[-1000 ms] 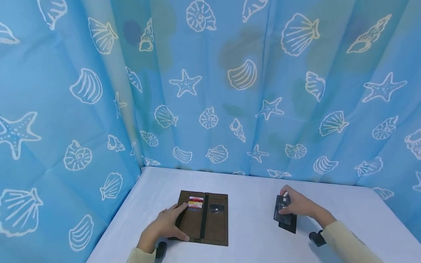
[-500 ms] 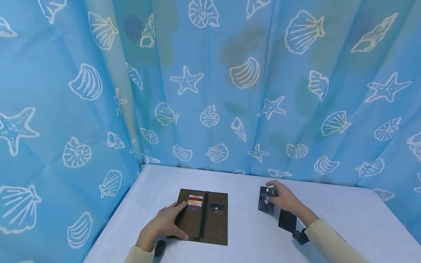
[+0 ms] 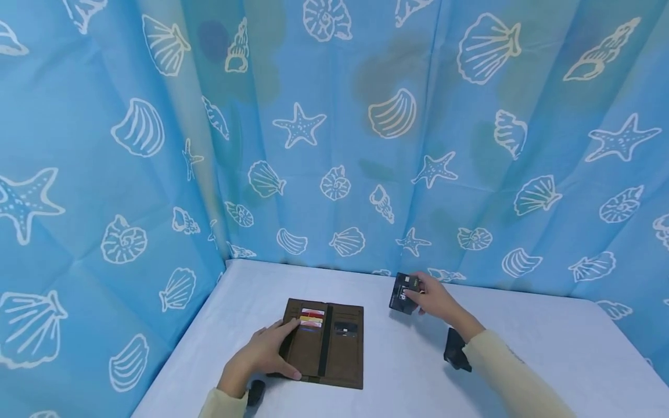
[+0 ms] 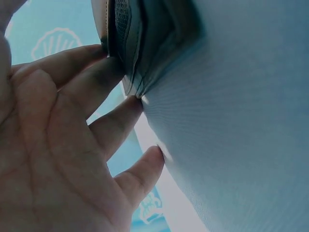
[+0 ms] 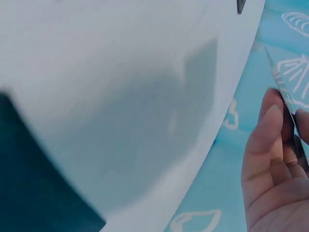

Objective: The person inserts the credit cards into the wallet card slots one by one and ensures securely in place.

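Note:
My left hand (image 3: pixel 265 353) lies at the lower left edge of an open brown long wallet (image 3: pixel 347 363), fingers fairly straight and touching it. The thumb is at its bottom edge. Several colourful cards (image 3: pixel 312 319) sit in the wallet's left slots and a dark card (image 3: pixel 345 328) in its right side. In the left wrist view, fingertips touch the edge of the wallet (image 4: pixel 159 43). My right hand (image 3: pixel 434 296) pinches a black card (image 3: pixel 399 302) with a chip and white print, raised above the table. In the right wrist view that card (image 5: pixel 285 96) shows edge-on.
A dark flat rectangular piece (image 3: pixel 456 342) lies on the white table (image 3: pixel 376 400) below the right forearm. A small black device (image 3: pixel 256 393) is at the left wrist. Blue seashell-print curtains (image 3: pixel 334 139) border the table at the back and left.
My right hand has lifted the black card off the dark flat piece and moved it left and toward the table's back. The left hand and wallet stay in place.

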Motion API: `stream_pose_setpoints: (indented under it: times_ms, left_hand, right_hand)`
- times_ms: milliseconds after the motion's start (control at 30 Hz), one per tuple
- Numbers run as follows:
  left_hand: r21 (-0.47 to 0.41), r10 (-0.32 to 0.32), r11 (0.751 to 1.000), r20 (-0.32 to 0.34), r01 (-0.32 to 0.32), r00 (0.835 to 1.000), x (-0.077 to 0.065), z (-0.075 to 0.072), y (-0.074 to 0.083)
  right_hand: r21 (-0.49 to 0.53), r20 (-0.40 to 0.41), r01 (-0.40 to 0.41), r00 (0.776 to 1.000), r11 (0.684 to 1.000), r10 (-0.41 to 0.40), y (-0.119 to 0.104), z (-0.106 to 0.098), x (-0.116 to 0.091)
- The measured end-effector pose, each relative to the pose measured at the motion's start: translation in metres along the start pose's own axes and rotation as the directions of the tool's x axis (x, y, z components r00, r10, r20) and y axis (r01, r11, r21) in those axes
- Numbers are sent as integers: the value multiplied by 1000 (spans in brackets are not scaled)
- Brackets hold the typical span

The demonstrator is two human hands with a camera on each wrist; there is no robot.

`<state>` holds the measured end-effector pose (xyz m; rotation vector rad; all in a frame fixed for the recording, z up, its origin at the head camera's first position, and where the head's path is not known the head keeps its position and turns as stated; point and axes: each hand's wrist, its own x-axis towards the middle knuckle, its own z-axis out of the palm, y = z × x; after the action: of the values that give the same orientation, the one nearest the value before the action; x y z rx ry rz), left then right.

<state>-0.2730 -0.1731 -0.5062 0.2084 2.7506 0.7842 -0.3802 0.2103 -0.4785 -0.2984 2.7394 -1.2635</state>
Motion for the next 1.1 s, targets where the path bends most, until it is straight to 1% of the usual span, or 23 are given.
stream_pose_setpoints:
  times_ms: [67,167,333,467,567,667,800,933,1100]
  left_hand:
    - [-4,-2,1000,-2,2,1000,0,-1,0]
    - [-6,-13,1000,1,13,1000,0,-2,0]
    - [1,-17,1000,4,17,1000,-1,-2,-1]
    - [-9,2,1000,3,-2,1000,0,0,0]
    - [-10,5,1000,2,-5,1000,1,-1,2]
    - [2,1,1000,0,-1,1000,1,-1,4]
    - [19,-4,1000,-8,4,1000,1,-1,4]
    - [26,-9,1000,-12,9,1000,1,0,4]
    - [26,-3,1000,-10,4,1000,1,0,4]
  right_hand:
    - [23,2,0,1000,1000,0,-2,5,3]
    - [35,-19,4,1000,999,-3,-4,13,8]
    - [36,-40,57,998,998,-55,-7,22,14]
    - [45,-38,39,999,998,-37,-9,27,16]
    - [57,-33,20,999,998,-18,-12,31,18]
    - [61,-29,20,999,998,-18,-15,35,19]
    - [51,-44,31,999,998,-29,-20,40,20]
    - [48,-51,25,998,999,-22,-22,49,21]
    - [41,-25,28,999,999,-27,-25,58,23]
